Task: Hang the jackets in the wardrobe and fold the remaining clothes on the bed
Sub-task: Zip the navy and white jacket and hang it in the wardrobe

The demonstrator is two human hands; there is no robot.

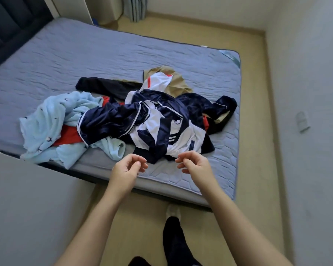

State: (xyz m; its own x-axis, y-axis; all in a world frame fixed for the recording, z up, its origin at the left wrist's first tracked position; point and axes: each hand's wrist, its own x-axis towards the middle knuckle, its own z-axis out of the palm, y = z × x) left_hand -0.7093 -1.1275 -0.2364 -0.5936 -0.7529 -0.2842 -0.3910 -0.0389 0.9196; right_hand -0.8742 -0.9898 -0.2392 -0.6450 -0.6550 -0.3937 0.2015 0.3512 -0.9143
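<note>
A heap of clothes lies on the near part of the bed [85, 54]. On top is a shiny navy and white jacket [161, 123]. A light blue fleece garment [52, 120] sprawls to its left over a red piece [69, 135]. Behind lie a tan garment [173, 81], a black one [106, 86] and a white one with red trim [158, 81]. My left hand [128, 167] and my right hand [192, 163] hover just in front of the jacket's near hem, fingers loosely curled, holding nothing.
A grey panel [31, 198] stands close at the lower left. Wooden floor [258, 93] runs between the bed and the white wall on the right. A dark padded headboard [10, 22] is at the far left, a curtain [135, 8] at the back.
</note>
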